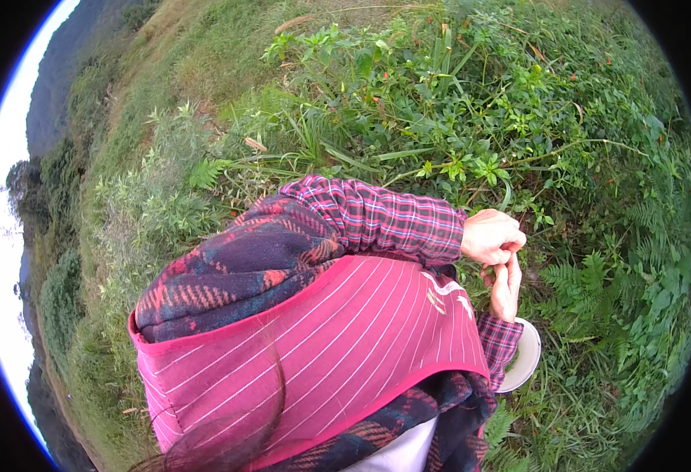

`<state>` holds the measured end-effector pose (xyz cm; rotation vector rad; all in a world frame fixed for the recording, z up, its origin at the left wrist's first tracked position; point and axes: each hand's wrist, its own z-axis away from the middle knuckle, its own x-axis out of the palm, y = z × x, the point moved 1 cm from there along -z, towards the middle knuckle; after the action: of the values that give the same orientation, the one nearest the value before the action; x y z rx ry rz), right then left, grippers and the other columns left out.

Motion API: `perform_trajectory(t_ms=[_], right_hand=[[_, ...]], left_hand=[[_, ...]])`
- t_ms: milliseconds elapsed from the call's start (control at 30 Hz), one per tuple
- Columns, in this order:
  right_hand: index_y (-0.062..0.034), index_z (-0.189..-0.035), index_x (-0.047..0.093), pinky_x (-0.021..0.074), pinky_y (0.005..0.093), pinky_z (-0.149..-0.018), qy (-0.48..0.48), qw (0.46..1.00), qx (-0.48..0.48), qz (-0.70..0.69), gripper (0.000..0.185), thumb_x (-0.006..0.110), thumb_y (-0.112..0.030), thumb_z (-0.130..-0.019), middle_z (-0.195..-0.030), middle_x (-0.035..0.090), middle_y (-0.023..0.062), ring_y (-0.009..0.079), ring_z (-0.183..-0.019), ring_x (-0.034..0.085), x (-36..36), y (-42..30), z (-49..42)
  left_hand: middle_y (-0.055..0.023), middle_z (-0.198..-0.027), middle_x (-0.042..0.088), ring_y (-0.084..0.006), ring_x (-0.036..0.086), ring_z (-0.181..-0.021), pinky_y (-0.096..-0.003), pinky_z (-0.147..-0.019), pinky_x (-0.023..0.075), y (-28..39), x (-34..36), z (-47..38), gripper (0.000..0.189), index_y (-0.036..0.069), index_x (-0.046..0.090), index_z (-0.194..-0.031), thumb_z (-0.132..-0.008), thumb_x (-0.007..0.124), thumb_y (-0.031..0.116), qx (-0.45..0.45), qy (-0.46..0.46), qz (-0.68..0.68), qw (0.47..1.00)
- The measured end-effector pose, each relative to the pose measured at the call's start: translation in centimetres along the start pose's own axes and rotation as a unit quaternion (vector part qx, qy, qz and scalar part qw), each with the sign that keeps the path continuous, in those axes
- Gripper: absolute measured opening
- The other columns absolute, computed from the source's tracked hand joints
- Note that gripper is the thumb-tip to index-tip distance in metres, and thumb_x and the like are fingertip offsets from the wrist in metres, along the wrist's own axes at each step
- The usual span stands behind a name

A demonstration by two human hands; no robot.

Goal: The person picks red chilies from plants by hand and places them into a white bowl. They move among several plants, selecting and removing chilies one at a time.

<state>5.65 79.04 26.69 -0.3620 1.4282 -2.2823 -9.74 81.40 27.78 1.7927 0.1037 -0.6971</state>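
My left hand (493,237) has its fingers curled in a pinch, meeting the fingertips of my right hand (505,290). Anything between the touching fingers is too small or hidden to make out. A little dark green and reddish matter shows beside the curled fingers of my right hand, and I cannot tell what it is. Behind my right forearm sits a round white container (525,360), partly covered by the sleeve, with something green inside. Just beyond my hands grows a leafy bush (487,168) with small red fruits that look like chilli peppers.
Fern fronds (587,280) and tangled grass lie to the right of my hands. A long bare stem (558,150) arches across the bush. My pink striped apron (316,348) and a plaid scarf (233,265) fill the lower view. A grassy slope (174,59) rises beyond.
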Motion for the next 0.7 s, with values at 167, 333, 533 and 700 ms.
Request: perform_trajectory(t_ms=[167,333,533,700], right_hand=[[-0.0042,-0.108,0.046,0.0360,0.0175,-0.045,-0.116,0.991,0.039,-0.052,0.023,0.035,-0.017,-0.093,-0.071,0.050,0.0002,0.0063,-0.056,0.047,1.8,-1.4,-0.4],[-0.0065,-0.099,0.048,0.0267,0.0153,-0.040,-0.187,0.981,0.037,-0.030,0.016,0.037,-0.016,-0.093,-0.062,0.041,-0.0054,0.0017,-0.047,0.036,5.8,-2.2,-1.1],[-0.0043,-0.092,0.049,0.0262,0.0158,-0.044,-0.208,0.977,0.038,-0.002,0.015,0.041,-0.017,-0.094,-0.065,0.039,-0.0062,0.0010,-0.051,0.033,8.5,-2.0,-3.3],[-0.0032,-0.093,0.050,0.0280,0.0163,-0.048,-0.290,0.954,0.060,0.044,0.014,0.044,-0.016,-0.092,-0.067,0.042,-0.0055,0.0015,-0.055,0.035,10.1,-1.8,-5.9]], left_hand=[[-0.0103,-0.077,0.051,-0.0287,0.053,-0.074,-0.0377,-0.064,0.0430,0.4,-1.5,4.2,0.013,0.005,0.050,-0.073,-0.069,0.059,0.014,-0.024,0.099,0.005,0.995],[-0.0081,-0.073,0.050,-0.0272,0.051,-0.072,-0.0358,-0.062,0.0430,0.5,-3.3,8.9,0.012,0.005,0.050,-0.072,-0.068,0.060,0.009,0.031,0.208,0.000,0.978],[-0.0056,-0.069,0.055,-0.0136,0.054,-0.061,-0.0274,-0.055,0.0416,-3.1,-4.8,11.5,0.012,0.003,0.049,-0.072,-0.076,0.059,0.008,-0.153,0.155,0.187,0.958],[-0.0012,-0.070,0.056,-0.0087,0.054,-0.066,-0.0231,-0.059,0.0445,-7.7,-5.3,13.4,0.013,0.004,0.050,-0.073,-0.082,0.057,0.011,-0.165,0.127,0.535,0.819]])
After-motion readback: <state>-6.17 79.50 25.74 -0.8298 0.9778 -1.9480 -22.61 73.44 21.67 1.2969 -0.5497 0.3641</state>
